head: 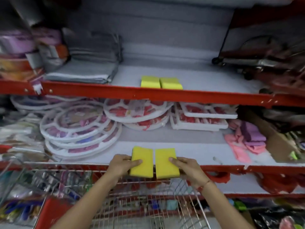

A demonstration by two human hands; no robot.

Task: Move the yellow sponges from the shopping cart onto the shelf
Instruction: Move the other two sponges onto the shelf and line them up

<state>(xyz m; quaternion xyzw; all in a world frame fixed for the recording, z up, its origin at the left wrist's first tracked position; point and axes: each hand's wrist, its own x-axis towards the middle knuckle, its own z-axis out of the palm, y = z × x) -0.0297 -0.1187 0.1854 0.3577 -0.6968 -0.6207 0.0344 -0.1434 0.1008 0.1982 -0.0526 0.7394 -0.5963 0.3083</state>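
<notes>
Left hand (123, 164) gripping a yellow rectangular foam sponge (141, 161), right hand (188, 168) gripping its twin (166, 163), lower centre above wire shopping cart (148, 204), two more sponges (160, 82) on red-edged shelf (115, 90), upper centre

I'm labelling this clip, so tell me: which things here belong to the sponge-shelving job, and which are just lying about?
Part of the job:
left hand holding a yellow sponge
right hand holding another sponge
two sponges already on the upper shelf
shopping cart

Just lying about:
grey folded cloths
round white racks
pink cloths
</notes>
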